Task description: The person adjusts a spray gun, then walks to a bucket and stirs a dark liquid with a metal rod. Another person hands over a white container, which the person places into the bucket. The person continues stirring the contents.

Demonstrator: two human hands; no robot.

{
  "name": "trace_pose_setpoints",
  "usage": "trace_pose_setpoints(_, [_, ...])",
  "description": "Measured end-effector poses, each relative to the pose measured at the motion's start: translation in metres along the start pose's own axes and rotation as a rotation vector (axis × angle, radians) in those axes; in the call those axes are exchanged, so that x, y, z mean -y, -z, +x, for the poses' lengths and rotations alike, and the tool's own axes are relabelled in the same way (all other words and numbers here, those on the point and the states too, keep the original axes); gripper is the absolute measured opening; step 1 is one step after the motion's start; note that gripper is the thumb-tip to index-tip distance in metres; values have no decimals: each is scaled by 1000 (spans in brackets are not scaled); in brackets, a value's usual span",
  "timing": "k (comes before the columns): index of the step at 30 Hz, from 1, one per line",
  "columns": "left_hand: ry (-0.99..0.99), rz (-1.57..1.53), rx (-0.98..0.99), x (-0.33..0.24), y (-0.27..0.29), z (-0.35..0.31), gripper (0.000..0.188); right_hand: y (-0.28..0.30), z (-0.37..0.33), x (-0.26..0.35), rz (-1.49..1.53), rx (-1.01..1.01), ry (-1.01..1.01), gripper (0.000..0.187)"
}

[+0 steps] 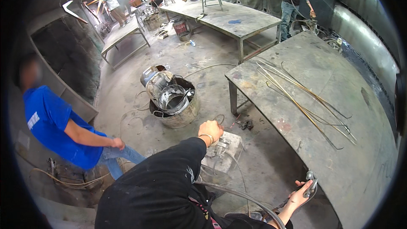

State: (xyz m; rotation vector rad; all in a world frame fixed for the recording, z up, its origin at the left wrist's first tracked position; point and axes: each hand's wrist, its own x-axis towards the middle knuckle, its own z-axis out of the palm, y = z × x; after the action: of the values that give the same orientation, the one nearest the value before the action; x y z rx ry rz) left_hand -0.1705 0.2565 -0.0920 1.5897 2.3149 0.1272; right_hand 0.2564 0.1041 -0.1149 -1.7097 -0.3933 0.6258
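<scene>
My left hand (211, 130) is curled closed, with a band at its wrist, over the far-left edge of a pale, stained box (232, 144) with metal fittings and hoses on top. Whatever those fingers hold, if anything, is hidden. Low on the right, my right hand (298, 194) grips a metal spray gun (312, 180) beside the edge of a large grey table (292, 101). A dark hose (241, 194) crosses in front of me toward my right forearm.
Long bent metal rods (296, 97) lie on the table. Beyond the box stands a grimy tub (186, 116) with dirty containers in it. A person in blue (55, 118) is close on the left; another person (292, 4) holds a hose at the back right. Hoses trail over the floor.
</scene>
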Motion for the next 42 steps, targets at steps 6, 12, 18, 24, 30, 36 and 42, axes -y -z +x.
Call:
trace_pose_setpoints(6, [17,29,8,-2,-1,2,38,4,-11,12,7,31,-16,51])
trace_pose_setpoints(12, [11,30,-23,0,-4,1,39,2,-28,23,58,77,-48,51])
trace_pose_setpoints(18, [-10,6,-39,2,-6,1,41,-2,-38,26,99,83,-83,60])
trace_pose_setpoints(24, [-13,-3,-44,2,-3,-1,41,-5,-40,25,103,113,-76,61])
trace_pose_setpoints(30, [8,26,-13,1,-2,0,40,-8,-40,22,96,128,-77,60])
trace_pose_setpoints(36, [21,41,-10,0,-4,3,39,-17,-45,15,55,180,-132,54])
trace_pose_setpoints(42, [16,-102,-94,11,-17,9,39,-87,-97,14,-170,532,1,25])
